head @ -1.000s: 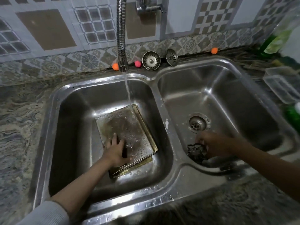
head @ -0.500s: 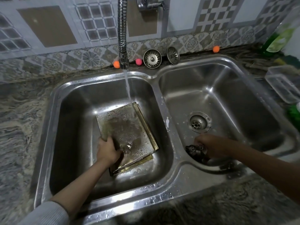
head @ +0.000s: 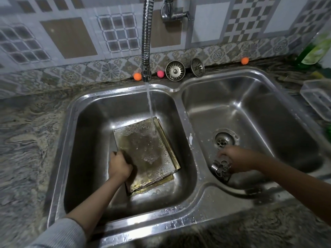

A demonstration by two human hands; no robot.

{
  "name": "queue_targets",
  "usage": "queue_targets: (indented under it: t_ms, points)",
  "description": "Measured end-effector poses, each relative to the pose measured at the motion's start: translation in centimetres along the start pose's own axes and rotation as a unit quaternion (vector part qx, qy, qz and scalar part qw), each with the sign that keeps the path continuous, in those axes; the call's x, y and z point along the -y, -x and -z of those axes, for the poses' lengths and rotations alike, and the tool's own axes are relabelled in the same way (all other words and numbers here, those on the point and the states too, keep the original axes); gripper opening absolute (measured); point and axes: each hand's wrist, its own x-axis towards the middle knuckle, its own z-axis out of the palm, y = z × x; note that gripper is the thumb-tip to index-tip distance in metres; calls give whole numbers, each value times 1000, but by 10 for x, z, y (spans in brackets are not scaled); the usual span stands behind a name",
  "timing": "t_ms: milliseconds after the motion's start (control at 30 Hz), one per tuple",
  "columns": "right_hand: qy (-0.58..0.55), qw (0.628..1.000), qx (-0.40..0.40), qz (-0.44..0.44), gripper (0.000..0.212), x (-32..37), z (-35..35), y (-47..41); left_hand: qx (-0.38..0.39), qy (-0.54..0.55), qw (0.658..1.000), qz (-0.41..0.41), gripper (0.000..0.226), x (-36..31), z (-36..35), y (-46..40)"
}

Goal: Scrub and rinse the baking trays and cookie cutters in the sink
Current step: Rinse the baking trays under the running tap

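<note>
I stand at a double stainless sink (head: 180, 93) set into a marbled worktop (head: 26, 140). In the left basin, two stacked baking trays (head: 148, 149) lie flat on the bottom, soapy and streaked brown. A thin stream of water (head: 150, 108) falls from the flexible tap (head: 147, 40) onto the far right part of the top tray. My left hand (head: 119, 165) is at the trays' near left edge, its fingers curled tight around that edge. In the right basin, near the drain (head: 223, 140), my right hand (head: 232, 160) reaches over metal cookie cutters (head: 220, 169), one flower-shaped; its fingers touch them, but I cannot tell whether they are clamped on one or merely resting.

To rinse well, I judge I should tilt the top tray up under the stream so suds run off, gripping firmly, since wet soapy metal slips. The cutters' thin edges look sharp, so I should lift them by their sides.
</note>
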Motion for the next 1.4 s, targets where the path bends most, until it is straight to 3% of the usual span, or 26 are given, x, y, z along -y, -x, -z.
queue_targets:
  t_ms: [167,300,467,633,933,1100,1400]
  points:
    - [-44,998,-41,5,63,7,12,-5,-19,56,998,-2,36,4,10,-3]
    - [-98,990,-100,17,63,15,19,-6,-32,147,989,0,47,4,20,0]
    - [-179,949,-255,44,51,34,27,-6,-19,219,975,-17,55,-1,28,2]
    - [-240,917,-312,58,42,63,34,-8,-39,281,958,-41,59,-23,46,4]
    - [-317,891,-297,133,43,133,47,-33,-81,326,938,-89,58,-66,91,11]
    - [-314,911,-261,58,68,154,59,-65,-89,404,906,-88,56,-79,112,17]
    - [-403,886,-228,18,66,150,82,-76,-87,478,872,-66,44,-93,111,22]
